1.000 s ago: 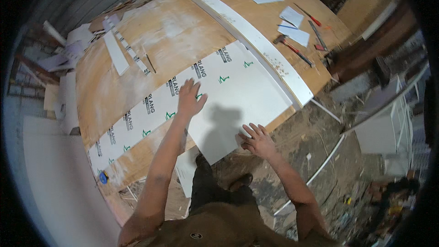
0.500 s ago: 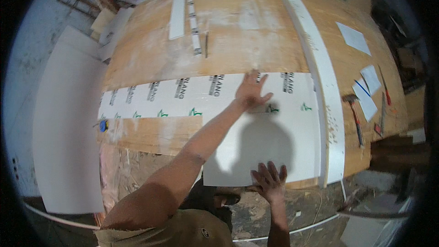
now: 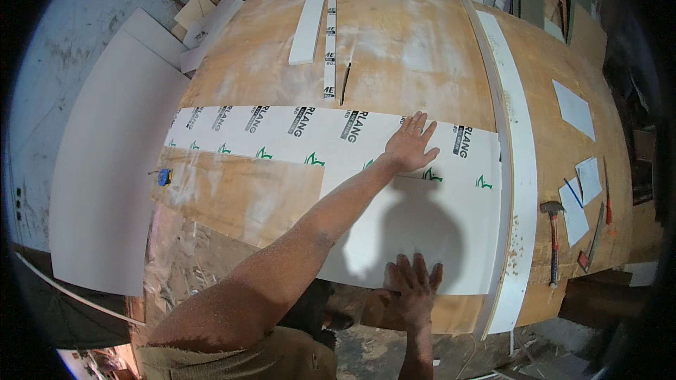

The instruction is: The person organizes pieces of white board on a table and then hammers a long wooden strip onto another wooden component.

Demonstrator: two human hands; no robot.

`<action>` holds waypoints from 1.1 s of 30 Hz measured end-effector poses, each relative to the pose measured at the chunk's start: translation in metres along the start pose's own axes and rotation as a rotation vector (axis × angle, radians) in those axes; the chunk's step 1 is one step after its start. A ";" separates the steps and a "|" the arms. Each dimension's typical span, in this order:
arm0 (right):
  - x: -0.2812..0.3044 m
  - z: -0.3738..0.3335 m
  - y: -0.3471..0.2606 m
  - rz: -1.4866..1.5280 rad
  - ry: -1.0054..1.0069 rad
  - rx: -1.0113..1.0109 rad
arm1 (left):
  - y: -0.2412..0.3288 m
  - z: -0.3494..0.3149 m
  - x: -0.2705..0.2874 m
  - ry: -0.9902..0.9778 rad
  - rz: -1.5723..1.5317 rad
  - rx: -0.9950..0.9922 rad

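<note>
A white board (image 3: 352,239), with a band of printed film (image 3: 282,130) along its far side, lies on a wooden worktable (image 3: 408,42). The band runs on to the left past the plain white part. My left hand (image 3: 410,146) rests palm down on the printed band, fingers spread. At the near edge of the board, my right hand (image 3: 412,287) is open with fingers apart, pointing away from me. It holds nothing. The board's right edge lies along a long white strip (image 3: 517,239) that runs from near to far.
To the right lie a hammer (image 3: 553,239), papers (image 3: 574,110) and a red-handled tool (image 3: 608,200). A blue tape measure (image 3: 165,176) sits at the left table edge. Farther back are a dark pencil-like stick (image 3: 346,84) and narrow strips (image 3: 308,24). A large white panel (image 3: 98,169) leans at left.
The board has slid away from me along the white strip, closer to the narrow strips, baring more wood at the near edge. Both hands stay on it. The view has shifted.
</note>
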State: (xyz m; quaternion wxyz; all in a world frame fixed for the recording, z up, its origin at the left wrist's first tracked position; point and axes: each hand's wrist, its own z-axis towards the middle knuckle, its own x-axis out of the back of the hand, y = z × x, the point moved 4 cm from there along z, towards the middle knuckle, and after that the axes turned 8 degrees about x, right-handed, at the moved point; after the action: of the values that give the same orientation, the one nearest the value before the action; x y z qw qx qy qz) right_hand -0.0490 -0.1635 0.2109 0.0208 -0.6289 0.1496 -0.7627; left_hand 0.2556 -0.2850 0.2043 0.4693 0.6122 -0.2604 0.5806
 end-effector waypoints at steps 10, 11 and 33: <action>-0.005 -0.003 0.011 0.052 -0.022 0.051 | 0.002 0.006 -0.014 0.105 0.011 -0.041; -0.007 -0.003 0.013 0.060 -0.038 0.023 | 0.002 0.006 -0.015 0.121 0.028 -0.030; -0.030 -0.003 0.024 0.023 0.136 0.090 | 0.004 0.008 -0.021 0.130 0.053 0.004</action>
State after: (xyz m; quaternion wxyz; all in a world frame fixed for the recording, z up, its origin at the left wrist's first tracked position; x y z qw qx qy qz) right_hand -0.0491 -0.1789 0.1763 0.0475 -0.5722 0.1234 -0.8094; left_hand 0.2518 -0.2985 0.1866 0.4685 0.5670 -0.2442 0.6320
